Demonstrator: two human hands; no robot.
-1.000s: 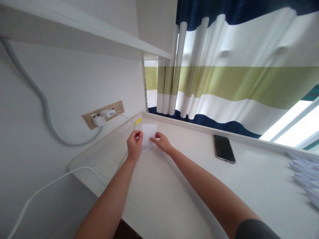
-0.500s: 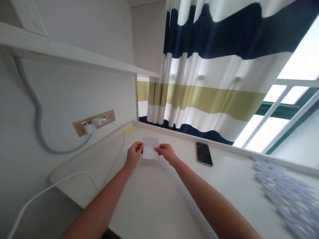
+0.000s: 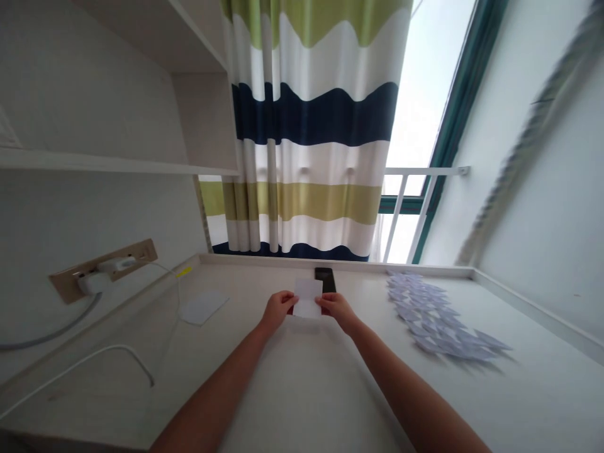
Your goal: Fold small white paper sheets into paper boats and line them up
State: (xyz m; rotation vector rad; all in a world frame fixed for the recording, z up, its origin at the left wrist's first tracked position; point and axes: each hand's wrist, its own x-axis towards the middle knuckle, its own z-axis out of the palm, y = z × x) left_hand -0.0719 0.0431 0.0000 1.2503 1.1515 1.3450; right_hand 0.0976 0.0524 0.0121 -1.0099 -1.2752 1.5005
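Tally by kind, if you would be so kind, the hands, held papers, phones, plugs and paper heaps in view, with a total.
Hands, left hand and right hand: 2
Held paper: 1
Phone: 1
Plugs: 2
Paper heap: 1 (its pieces are too blurred to count)
Total: 7

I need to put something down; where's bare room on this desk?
Bare desk shows between the left hand and loose sheet, between the right hand and folded papers, and between the forearms. It's crowded around the held paper, with the phone just beyond, and at left by the white cable.
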